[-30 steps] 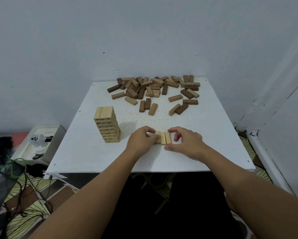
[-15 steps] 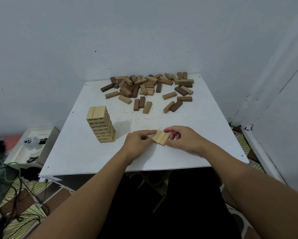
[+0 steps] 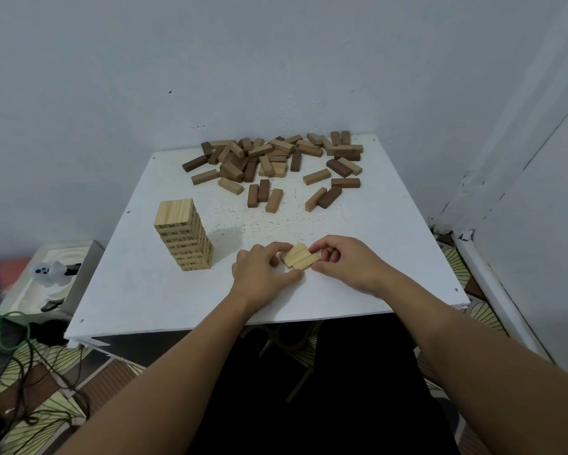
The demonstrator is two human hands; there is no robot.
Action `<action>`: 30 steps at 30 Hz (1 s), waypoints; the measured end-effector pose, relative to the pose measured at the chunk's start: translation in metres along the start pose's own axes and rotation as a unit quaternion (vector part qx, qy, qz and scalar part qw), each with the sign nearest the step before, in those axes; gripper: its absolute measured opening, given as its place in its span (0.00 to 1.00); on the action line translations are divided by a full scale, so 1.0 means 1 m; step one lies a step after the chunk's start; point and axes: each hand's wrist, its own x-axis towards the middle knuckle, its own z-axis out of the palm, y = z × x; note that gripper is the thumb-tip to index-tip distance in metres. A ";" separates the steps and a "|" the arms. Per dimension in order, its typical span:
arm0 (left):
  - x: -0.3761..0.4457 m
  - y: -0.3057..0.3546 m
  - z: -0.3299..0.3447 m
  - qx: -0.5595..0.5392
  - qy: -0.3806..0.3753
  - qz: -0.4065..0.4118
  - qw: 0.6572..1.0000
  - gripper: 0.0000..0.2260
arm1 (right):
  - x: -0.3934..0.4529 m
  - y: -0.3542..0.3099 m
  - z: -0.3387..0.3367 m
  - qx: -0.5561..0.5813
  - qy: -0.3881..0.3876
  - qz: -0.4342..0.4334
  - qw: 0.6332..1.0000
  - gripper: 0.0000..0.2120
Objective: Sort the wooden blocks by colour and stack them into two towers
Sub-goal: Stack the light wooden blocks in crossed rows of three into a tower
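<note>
- While the row of three pale rectangular wooden blocks (image 3: 299, 259) is lying near the front edge of the white square table (image 3: 151, 290), both hands are closing on it from opposite sides.
- Left hand (image 3: 263, 274) is pinching the row's left end, fingers curled.
- Right hand (image 3: 345, 261) is pinching the right end between thumb and forefinger.
- Blocks are probably handling as light, rigid and smooth; loose pieces are likely slipping apart unless pressed together endwise.
- Pale stacked-block tower (image 3: 184, 238) is standing well to the left; mixed brown block pile (image 3: 276, 159) is lying at the far edge.
</note>
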 end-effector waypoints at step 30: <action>0.001 -0.022 -0.017 -0.181 -0.035 -0.008 0.983 0.26 | -0.005 -0.007 0.002 -0.049 0.024 -0.003 0.998 0.07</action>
